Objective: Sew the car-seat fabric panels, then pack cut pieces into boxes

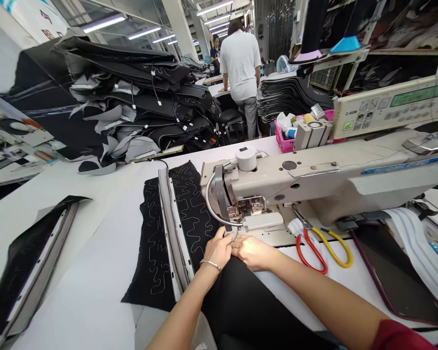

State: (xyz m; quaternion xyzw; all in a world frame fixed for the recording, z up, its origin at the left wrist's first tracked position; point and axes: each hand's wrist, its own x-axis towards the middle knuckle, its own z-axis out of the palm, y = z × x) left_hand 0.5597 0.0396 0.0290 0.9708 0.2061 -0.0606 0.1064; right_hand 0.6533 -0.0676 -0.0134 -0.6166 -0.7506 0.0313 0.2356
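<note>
In the head view, my left hand (pixel 218 252) and my right hand (pixel 253 250) meet just in front of the needle area of a beige sewing machine (pixel 314 170). Both have their fingers closed on the edge of a black fabric piece (pixel 248 301), which drapes down toward me. My fingertips are partly hidden by each other and by the machine head. Left of my left hand lies a black panel (pixel 153 248) with thin looping wire on it. A grey and white strip (pixel 173 228) runs along that panel.
Scissors (pixel 326 245) with red and yellow handles lie right of my right hand, beside a dark phone (pixel 401 272). Another black piece (pixel 25 257) rests on the white table at left. Stacked panels (pixel 138 97) rise behind, and a person in white (pixel 241 63) stands further back.
</note>
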